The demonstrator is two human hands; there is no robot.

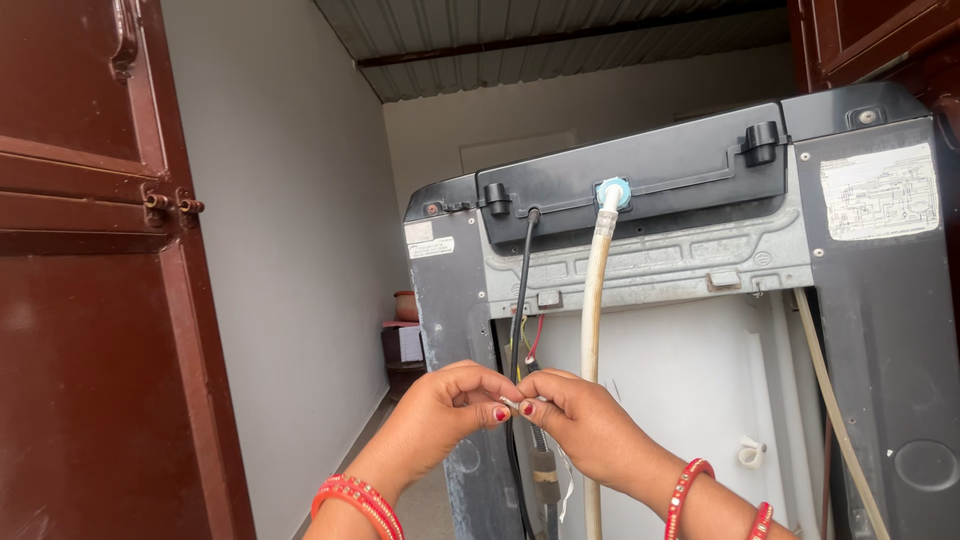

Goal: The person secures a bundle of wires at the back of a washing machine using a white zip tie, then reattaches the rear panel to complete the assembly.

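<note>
The back of a dark grey washing machine (880, 330) faces me, its rear panel off. My left hand (445, 405) and my right hand (585, 420) meet in front of it, low in the view. Both pinch a small thin wire end (511, 403) between thumb and fingertips. A black cable (522, 290) hangs from the top panel down behind my hands. A cream inlet hose (595, 300) drops from a blue fitting (613, 191). Red and yellow wires (533, 340) show just above my fingers.
A dark red wooden door (90, 300) stands open at the left. A white wall (290, 250) runs back to a small stand with a clay pot (405, 305). A second cream hose (835, 410) hangs at the right. A corrugated roof (540, 40) is overhead.
</note>
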